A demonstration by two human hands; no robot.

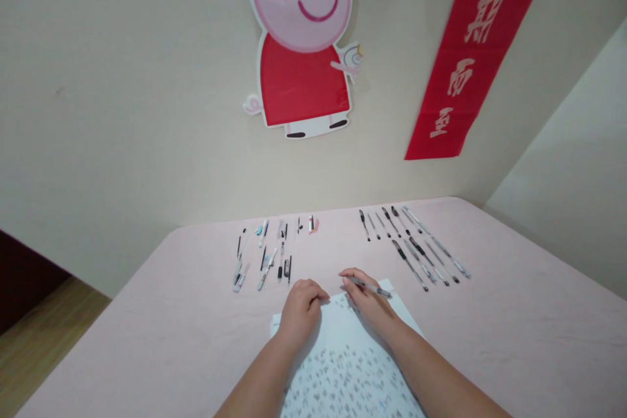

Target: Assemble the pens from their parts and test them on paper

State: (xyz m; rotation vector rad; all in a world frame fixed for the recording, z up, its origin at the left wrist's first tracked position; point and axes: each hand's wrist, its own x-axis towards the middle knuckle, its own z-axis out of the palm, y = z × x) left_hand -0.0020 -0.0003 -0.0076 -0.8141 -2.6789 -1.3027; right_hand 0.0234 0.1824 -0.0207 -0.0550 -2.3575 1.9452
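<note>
A sheet of white paper covered in rows of small dark marks lies on the table in front of me. Over its top left edge rests my left hand, fingers curled in, with nothing seen in them. My right hand is closed on a clear pen above the paper's top edge. The pen slants back over the hand, its dark end to the right; its other end sits by the fingertips.
Several pens lie in two rows at the back right. Disassembled pen parts and small pieces are spread at the back left. A pink cloth covers the table. A wall with a cartoon pig cutout and red banner stands behind.
</note>
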